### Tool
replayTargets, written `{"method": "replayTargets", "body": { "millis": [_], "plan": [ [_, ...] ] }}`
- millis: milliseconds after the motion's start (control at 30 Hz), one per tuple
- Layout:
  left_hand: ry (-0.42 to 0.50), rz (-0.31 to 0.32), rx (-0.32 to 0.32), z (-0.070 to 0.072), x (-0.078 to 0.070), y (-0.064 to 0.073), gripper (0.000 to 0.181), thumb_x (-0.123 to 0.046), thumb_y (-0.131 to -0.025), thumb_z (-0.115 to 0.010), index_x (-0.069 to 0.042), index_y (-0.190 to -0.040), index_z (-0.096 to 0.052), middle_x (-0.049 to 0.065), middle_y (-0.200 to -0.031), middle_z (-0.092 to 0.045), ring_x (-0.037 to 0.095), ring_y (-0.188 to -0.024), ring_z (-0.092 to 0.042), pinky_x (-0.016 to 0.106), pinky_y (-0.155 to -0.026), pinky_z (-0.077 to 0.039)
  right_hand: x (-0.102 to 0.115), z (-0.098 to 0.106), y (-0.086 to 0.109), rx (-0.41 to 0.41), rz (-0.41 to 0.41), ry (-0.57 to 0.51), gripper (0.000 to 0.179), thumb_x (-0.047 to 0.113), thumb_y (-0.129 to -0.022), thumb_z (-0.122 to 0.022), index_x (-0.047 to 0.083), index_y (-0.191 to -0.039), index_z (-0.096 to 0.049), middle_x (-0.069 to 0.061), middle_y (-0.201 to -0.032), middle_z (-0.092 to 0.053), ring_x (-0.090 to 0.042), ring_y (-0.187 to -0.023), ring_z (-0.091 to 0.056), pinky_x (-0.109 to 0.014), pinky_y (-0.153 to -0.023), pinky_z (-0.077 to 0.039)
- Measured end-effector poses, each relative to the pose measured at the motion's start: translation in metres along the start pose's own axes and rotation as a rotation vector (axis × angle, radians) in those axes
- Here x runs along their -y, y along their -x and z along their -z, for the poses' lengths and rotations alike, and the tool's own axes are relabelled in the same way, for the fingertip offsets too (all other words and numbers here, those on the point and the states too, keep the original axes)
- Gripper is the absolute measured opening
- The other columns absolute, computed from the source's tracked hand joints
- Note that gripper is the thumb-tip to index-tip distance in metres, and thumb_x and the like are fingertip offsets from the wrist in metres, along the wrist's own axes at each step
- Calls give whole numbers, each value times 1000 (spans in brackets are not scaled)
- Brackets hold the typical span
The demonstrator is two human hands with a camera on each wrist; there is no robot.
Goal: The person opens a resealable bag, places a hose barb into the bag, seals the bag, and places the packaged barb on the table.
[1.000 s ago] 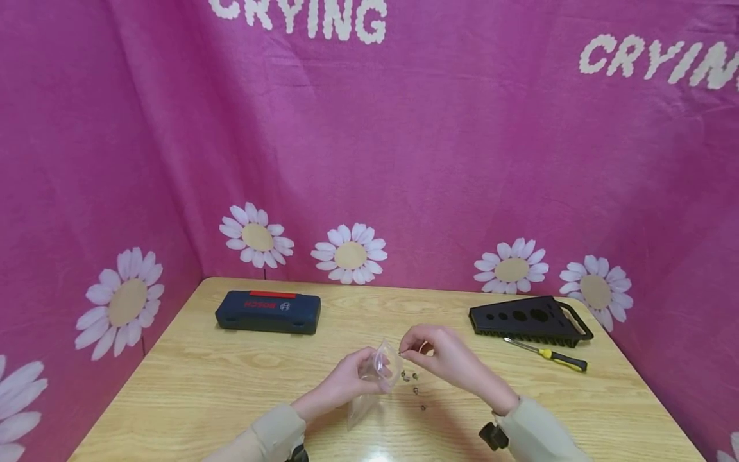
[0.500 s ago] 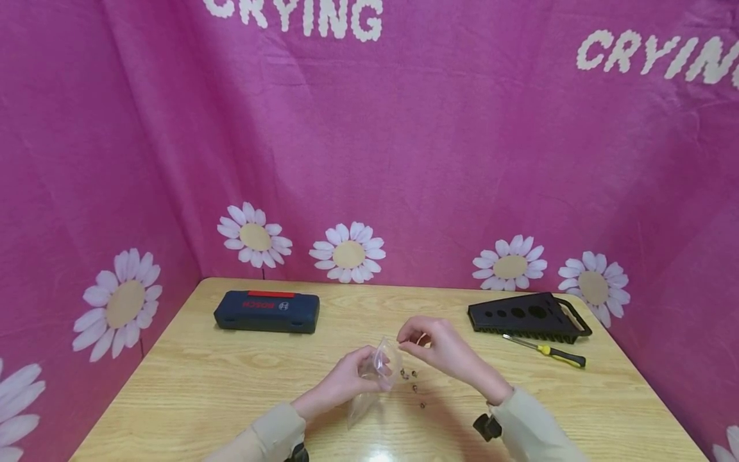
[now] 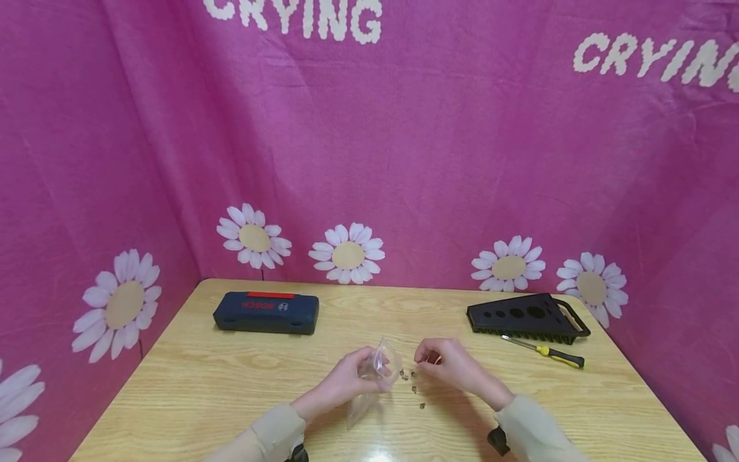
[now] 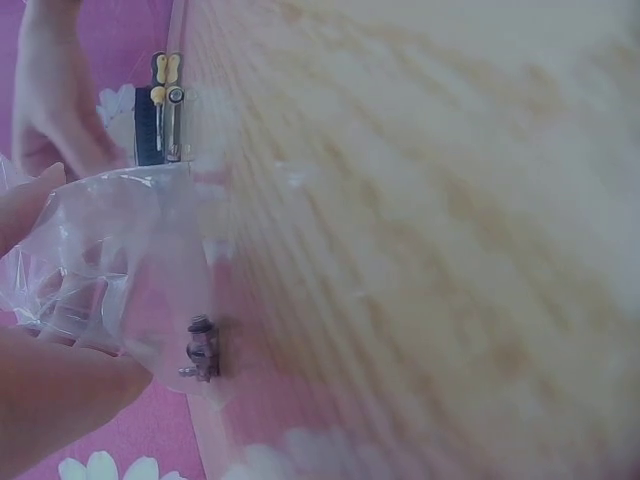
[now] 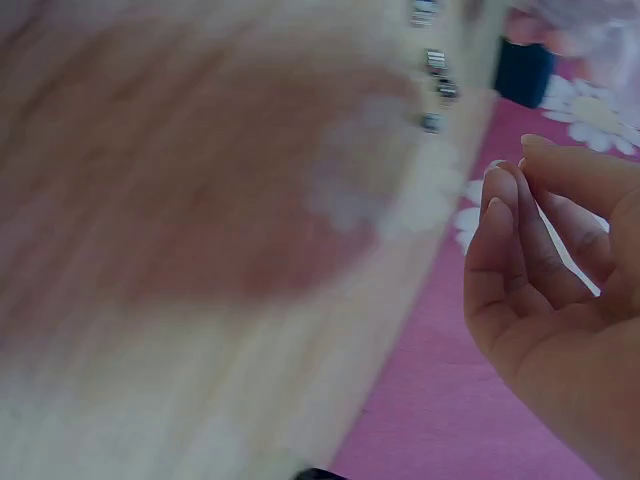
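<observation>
My left hand (image 3: 345, 380) holds a clear plastic bag (image 3: 365, 405), its mouth spread towards the right. In the left wrist view, thumb and fingers grip the bag (image 4: 165, 255) by its rim. Several small metal pieces, which look like screws (image 3: 414, 389), lie on the table just right of the bag. Over the far end of them hovers my right hand (image 3: 453, 367), thumb and fingertips brought close together. The right wrist view shows nothing between these fingertips (image 5: 497, 180). Small metal pieces (image 5: 437, 62) lie apart from that hand on the wood.
A dark blue Bosch case (image 3: 267, 313) lies at the back left of the wooden table (image 3: 190, 385). At the back right is a black tool rack (image 3: 522, 316) with round holes. A yellow and black screwdriver (image 3: 548, 351) lies before it. Pink cloth (image 3: 404, 160) hangs behind.
My right hand, earlier at the bag's mouth with a tiny piece in its fingertips, has moved right and down towards the pieces. That piece no longer shows in its fingers. The left hand stays still.
</observation>
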State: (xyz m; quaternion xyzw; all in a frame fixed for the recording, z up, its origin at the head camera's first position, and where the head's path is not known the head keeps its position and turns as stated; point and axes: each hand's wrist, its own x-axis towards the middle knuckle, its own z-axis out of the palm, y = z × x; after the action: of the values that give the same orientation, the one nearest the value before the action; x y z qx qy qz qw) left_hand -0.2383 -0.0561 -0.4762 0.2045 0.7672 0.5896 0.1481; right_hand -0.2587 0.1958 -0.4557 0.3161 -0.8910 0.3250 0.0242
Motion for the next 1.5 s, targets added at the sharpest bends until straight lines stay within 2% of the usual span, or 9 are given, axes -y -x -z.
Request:
{"method": "replayTargets", "body": {
  "millis": [133,300,500,900,1133,1333,1500],
  "plan": [
    [-3,-9,-6,0,-1,1,36,-11,-83,-78,-4,-114,-61,11,-113,-71,18,-111,-65,42,-103,-49,-9,-9,2,34,-19,12,7,1,-84,-72,6,-83,-68,-1,-76,-69,7,-68,-51,-16,-62,-48],
    [-3,-4,-7,0,-1,1,36,-10,-83,-78,-4,-114,-61,11,-113,-71,21,-112,-65,45,-104,-48,-10,-15,2,59,-47,24,8,2,-83,-75,7,-81,-68,1,-75,-68,7,-67,-48,-15,-61,-45],
    [-6,14,-8,0,-2,0,37,-10,-83,-78,-5,-115,-61,9,-114,-71,22,-115,-64,48,-106,-47,-8,-18,0,60,-55,36,9,3,-82,-76,5,-82,-68,1,-74,-67,7,-65,-47,-15,-59,-44],
    [2,-4,-6,0,1,-1,37,-9,-84,-78,-3,-115,-60,11,-114,-71,25,-117,-64,50,-107,-46,-10,-19,-1,54,-39,47,10,0,-83,-74,7,-79,-68,1,-74,-67,6,-66,-47,-15,-59,-45],
    [10,17,-6,0,4,-2,36,-12,-84,-78,-5,-115,-61,7,-113,-71,25,-119,-63,52,-109,-44,-8,-14,0,18,-44,33,8,4,-86,-72,9,-81,-68,3,-73,-66,7,-66,-45,-15,-60,-43],
    [10,-6,-5,-1,2,-1,36,-10,-84,-78,-3,-115,-60,11,-114,-71,26,-119,-63,50,-108,-45,-1,-1,-2,-21,-41,-8,8,4,-89,-69,9,-83,-67,1,-75,-67,6,-68,-52,-16,-62,-49],
    [9,-4,-5,-1,1,-1,36,-9,-83,-78,-5,-114,-60,11,-116,-70,31,-125,-60,53,-110,-43,12,12,-6,-52,-51,-48,4,9,-91,-69,9,-87,-67,0,-78,-69,4,-70,-56,-18,-64,-53]
  ]
}}
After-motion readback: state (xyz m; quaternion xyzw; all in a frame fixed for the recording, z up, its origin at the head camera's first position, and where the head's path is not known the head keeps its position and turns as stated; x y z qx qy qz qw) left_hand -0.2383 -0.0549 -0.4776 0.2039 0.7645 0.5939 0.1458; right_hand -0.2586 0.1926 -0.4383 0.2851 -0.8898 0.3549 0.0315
